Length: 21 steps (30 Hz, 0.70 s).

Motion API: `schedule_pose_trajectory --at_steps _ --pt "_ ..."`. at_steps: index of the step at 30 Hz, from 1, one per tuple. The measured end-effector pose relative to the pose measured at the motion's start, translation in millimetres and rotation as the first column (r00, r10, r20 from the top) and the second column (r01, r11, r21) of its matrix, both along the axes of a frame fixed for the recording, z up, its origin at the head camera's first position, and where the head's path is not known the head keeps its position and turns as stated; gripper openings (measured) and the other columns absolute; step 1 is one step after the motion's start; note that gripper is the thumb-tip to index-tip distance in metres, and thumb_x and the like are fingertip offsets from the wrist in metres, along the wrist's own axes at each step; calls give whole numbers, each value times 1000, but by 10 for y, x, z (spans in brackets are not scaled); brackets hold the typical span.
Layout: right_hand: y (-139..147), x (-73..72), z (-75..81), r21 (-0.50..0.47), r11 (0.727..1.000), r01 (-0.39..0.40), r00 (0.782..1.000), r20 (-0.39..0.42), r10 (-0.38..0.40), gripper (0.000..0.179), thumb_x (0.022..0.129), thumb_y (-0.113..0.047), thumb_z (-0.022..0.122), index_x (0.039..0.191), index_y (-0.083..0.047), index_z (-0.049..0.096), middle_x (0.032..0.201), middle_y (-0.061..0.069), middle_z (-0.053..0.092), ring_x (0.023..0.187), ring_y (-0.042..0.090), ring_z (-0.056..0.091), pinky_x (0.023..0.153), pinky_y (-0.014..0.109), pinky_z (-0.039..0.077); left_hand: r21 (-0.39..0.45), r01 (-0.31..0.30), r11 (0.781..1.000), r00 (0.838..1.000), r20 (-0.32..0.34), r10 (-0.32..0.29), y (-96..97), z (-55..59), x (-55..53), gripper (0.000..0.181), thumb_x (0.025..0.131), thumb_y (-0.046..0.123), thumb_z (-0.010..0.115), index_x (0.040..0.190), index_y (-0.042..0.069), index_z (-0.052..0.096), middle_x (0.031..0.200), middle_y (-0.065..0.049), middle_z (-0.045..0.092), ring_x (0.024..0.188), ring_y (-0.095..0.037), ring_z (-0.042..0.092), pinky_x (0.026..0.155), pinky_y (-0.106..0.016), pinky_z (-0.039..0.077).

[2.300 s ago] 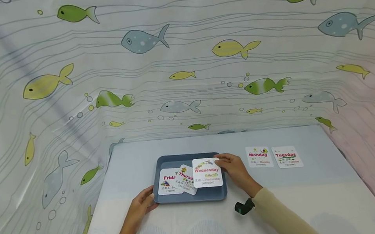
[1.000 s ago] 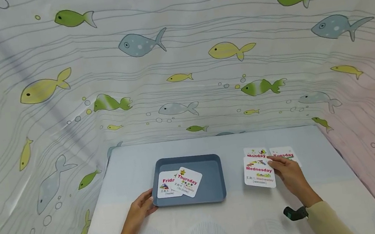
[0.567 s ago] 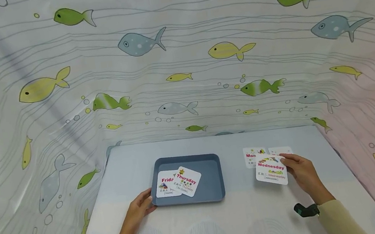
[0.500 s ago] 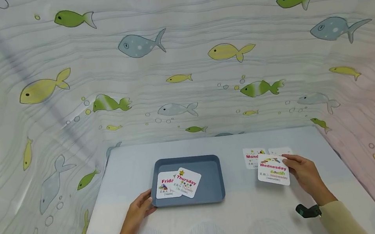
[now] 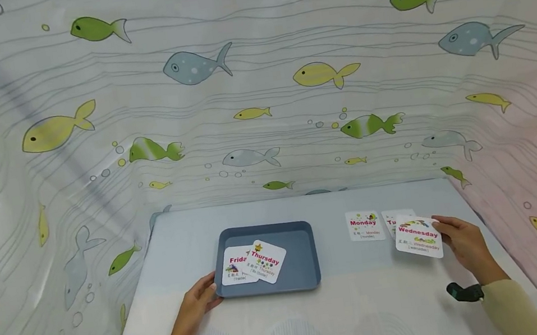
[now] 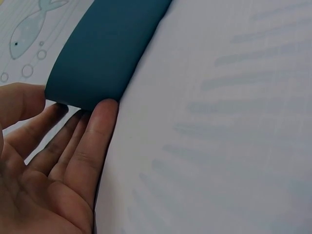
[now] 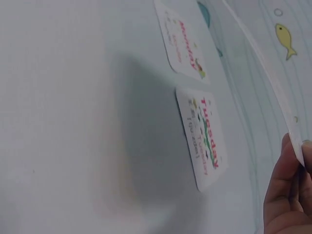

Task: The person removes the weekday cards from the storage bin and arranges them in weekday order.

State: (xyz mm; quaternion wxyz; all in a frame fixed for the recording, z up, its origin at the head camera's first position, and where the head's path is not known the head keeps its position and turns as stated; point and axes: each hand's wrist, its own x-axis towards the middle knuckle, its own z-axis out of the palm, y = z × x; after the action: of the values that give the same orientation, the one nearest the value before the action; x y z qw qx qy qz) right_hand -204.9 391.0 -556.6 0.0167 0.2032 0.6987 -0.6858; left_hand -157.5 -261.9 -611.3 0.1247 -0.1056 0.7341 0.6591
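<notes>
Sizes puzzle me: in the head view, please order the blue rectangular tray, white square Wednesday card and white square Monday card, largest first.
1. Blue tray
2. Wednesday card and Monday card, not ranked: the first looks larger, but is held up nearer the camera.

Red-lettered “Monday” card (image 5: pixel 365 226), “Tuesday” card (image 7: pixel 202 137), “Wednesday” card (image 5: pixel 417 238), “Thursday” card (image 5: pixel 267 264), and partly covered “Frida” card (image 5: pixel 234 272).
</notes>
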Motion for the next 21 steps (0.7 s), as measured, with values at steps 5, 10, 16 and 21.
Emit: schedule_pose_trajectory --at_steps 5,10,16,21 --pt "169 -35 -27 50 999 7 1000 9 -7 64 97 -24 67 147 7 41 101 -21 61 86 -4 65 75 11 58 -8 -5 1000 1000 6 5 -1 8 -4 49 104 18 52 150 5 41 157 -22 38 138 -40 47 95 -35 60" --pt "265 -61 -54 98 995 13 999 37 -17 63 98 -26 64 148 4 41 103 -19 58 85 -3 63 75 10 58 -17 -1 1000 1000 17 1 -2 16 -12 50 105 18 51 151 5 39 158 -23 36 138 -41 46 96 -35 59" --pt "348 -75 -93 163 986 19 996 85 -33 61 100 -29 61 149 1 42 105 -18 54 88 -3 59 74 9 56 -11 -2 1000 1000 12 2 -7 9 -16 49 104 19 52 150 5 41 157 -22 38 137 -40 48 95 -35 60" --pt "423 -94 -94 197 980 33 991 121 -58 60 100 -32 60 150 -2 43 112 -15 53 93 0 57 75 7 55 -5 3 1000 1000 5 -3 -11 0 -14 49 104 19 53 150 5 41 157 -22 38 137 -41 48 95 -35 60"
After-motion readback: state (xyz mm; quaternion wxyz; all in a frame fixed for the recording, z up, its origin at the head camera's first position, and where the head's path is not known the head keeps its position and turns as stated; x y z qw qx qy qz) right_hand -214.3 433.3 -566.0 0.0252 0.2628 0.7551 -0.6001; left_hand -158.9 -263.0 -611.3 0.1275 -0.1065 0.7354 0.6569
